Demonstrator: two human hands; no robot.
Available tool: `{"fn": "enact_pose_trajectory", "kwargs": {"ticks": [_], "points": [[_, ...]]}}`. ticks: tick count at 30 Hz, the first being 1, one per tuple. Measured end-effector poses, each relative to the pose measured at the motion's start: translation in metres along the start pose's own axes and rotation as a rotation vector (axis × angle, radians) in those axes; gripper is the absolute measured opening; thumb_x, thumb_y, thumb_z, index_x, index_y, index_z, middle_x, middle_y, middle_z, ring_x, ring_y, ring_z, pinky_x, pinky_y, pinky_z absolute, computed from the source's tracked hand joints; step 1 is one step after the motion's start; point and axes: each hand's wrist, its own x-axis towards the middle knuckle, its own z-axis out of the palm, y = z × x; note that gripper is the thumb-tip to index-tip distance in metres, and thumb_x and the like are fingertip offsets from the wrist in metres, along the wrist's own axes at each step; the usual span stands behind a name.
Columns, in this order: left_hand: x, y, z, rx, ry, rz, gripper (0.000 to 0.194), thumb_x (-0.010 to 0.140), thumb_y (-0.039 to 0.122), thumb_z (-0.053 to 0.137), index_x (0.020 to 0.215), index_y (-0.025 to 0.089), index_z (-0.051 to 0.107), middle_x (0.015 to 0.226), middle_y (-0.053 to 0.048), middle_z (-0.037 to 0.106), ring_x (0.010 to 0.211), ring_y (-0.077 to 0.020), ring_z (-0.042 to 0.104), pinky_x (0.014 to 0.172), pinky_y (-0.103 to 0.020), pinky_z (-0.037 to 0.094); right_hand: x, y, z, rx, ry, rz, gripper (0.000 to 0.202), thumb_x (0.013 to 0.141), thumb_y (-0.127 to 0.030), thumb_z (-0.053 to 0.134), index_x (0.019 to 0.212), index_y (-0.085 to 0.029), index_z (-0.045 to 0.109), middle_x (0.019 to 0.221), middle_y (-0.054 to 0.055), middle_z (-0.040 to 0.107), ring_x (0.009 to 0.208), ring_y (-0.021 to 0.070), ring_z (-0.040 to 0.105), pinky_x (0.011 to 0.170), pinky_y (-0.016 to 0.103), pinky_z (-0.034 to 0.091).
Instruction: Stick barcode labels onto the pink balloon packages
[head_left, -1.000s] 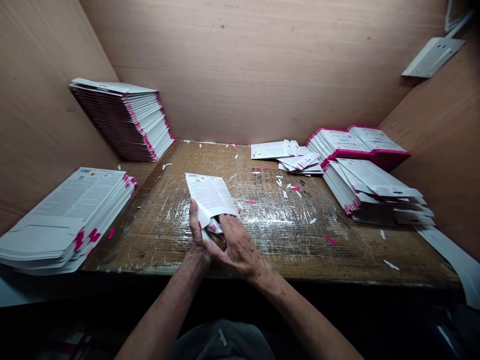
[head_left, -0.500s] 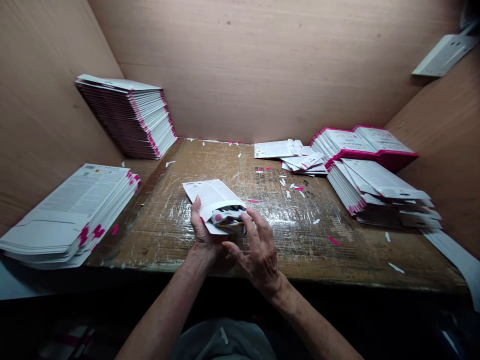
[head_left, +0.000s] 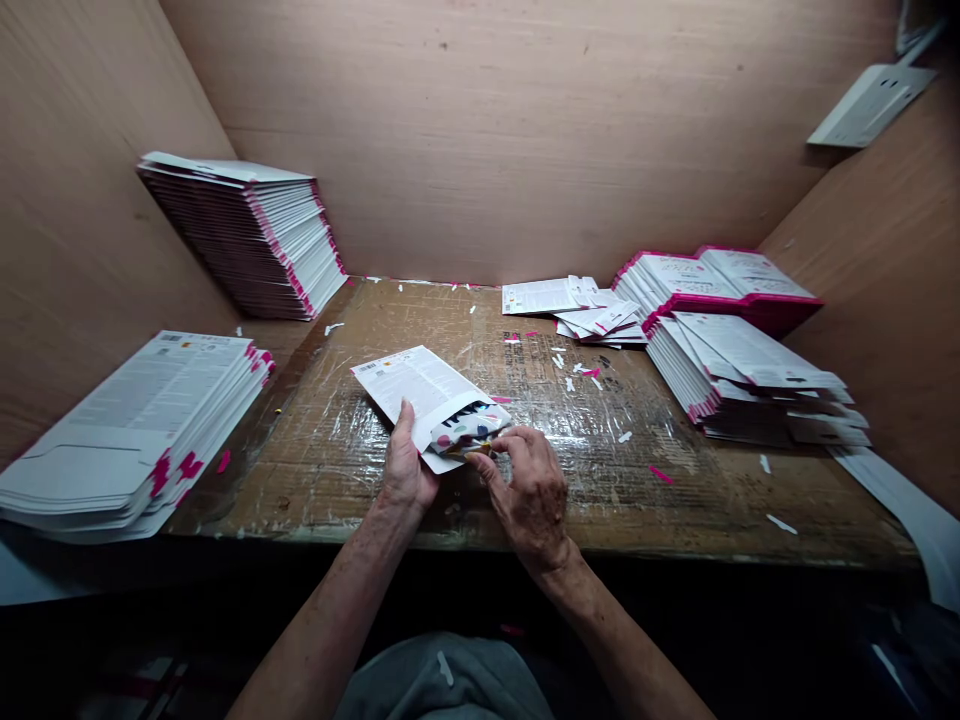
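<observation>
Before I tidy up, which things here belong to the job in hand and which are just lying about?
Job in hand:
white sleeve, held by the left hand
spotted packet partly in its opening, right hand at the end
stacked sleeves, probably

Lying about:
white scraps
pink scraps

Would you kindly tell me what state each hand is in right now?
Left hand: closed, holding the white printed envelope.
Right hand: closed, pinching an edge of the dotted packet.

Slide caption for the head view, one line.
Left hand grips a printed white packet; right hand touches the dotted contents at its open end.
</observation>
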Motion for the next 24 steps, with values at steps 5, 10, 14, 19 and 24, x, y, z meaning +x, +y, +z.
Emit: {"fn": "enact_pose_trajectory", "kwargs": {"ticks": [5,10,14,19,24], "points": [[0.000,-0.006,-0.005,0.121,0.006,0.072,0.023,0.087,0.025,0.065,0.104,0.011,0.068,0.087,-0.009,0.077,0.069,-0.0209,0.073,0.072,-0.034,0.062,0.004,0.003,0.002,0.038,-0.126,-0.014,0.019,0.089,-0.038,0.064,0.090,-0.019,0.062,0.094,0.007,0.062,0.088,0.0206,0.059,0.079,0.032,0.047],[0.000,-0.009,-0.006,0.167,0.054,0.083,0.021,0.079,0.014,0.071,0.100,0.009,0.067,0.082,-0.011,0.077,0.064,-0.0212,0.072,0.070,-0.036,0.062,0.005,0.008,0.005,0.056,-0.149,-0.122,0.021,0.090,-0.037,0.062,0.078,-0.020,0.063,0.083,0.004,0.062,0.080,0.0165,0.059,0.074,0.027,0.046],[0.003,-0.005,-0.006,0.195,0.080,0.081,0.017,0.082,0.009,0.063,0.099,0.007,0.066,0.079,-0.013,0.076,0.062,-0.0227,0.072,0.062,-0.037,0.063,-0.004,0.019,0.001,0.018,-0.016,-0.443,0.020,0.094,-0.029,0.057,0.078,-0.020,0.064,0.078,0.004,0.063,0.077,0.0159,0.057,0.077,0.029,0.044],[0.002,-0.004,-0.005,0.244,0.089,0.117,0.015,0.086,0.010,0.058,0.100,0.009,0.065,0.082,-0.011,0.076,0.065,-0.0217,0.072,0.057,-0.033,0.062,-0.009,0.021,-0.002,0.077,-0.038,-0.327,0.020,0.090,-0.038,0.063,0.090,-0.017,0.063,0.089,0.007,0.066,0.084,0.0187,0.061,0.077,0.030,0.047],[0.004,-0.005,-0.005,0.386,0.098,0.174,0.017,0.088,0.017,0.058,0.103,0.011,0.064,0.091,-0.012,0.076,0.076,-0.0231,0.074,0.064,-0.034,0.063,-0.004,0.017,0.002,-0.009,-0.113,-0.257,0.017,0.091,-0.035,0.062,0.089,-0.018,0.064,0.087,0.006,0.067,0.079,0.0179,0.061,0.072,0.029,0.047]]}}
